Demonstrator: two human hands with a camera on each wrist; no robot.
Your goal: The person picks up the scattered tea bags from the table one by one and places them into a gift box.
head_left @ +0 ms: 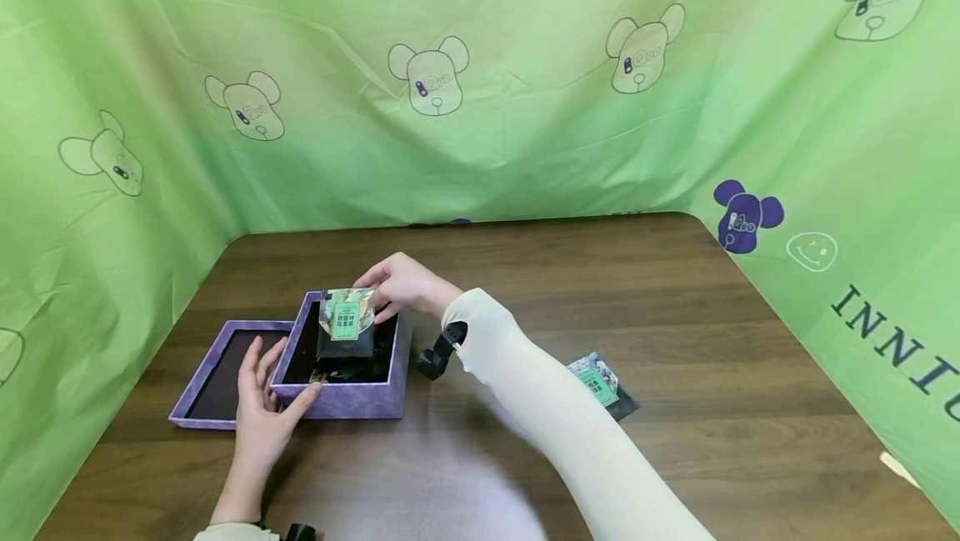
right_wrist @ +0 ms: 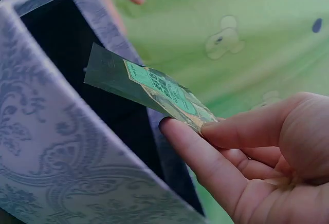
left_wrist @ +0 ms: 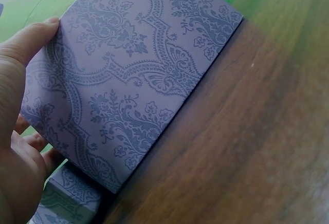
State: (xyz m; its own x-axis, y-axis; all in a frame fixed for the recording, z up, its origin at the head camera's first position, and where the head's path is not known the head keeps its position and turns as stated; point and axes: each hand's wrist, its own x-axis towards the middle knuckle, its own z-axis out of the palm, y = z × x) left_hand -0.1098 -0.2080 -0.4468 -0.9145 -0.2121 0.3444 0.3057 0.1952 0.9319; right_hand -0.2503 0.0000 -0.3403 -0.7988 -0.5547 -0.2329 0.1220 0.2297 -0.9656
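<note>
A purple patterned box (head_left: 352, 404) stands uncovered on the table, its inside dark. My left hand (head_left: 262, 403) grips its near left corner, thumb up at the front rim and the fingers along the left side. Between thumb and fingertips, my right hand (head_left: 408, 284) pinches the edge of a flat tea packet (head_left: 345, 324). This packet is dark with a green label, and in the right wrist view the label (right_wrist: 167, 90) faces up while the dark end overlaps the box opening. Partly visible below it, dark glossy contents (head_left: 352, 372) lie in the box.
Left of the box lies its shallow purple lid (head_left: 197, 374), dark inside, close against the box. Another packet (head_left: 600, 387) with a green label lies on the wooden table (head_left: 735, 441), partly behind my right sleeve (head_left: 555, 416). A green printed curtain (head_left: 525, 141) surrounds the table.
</note>
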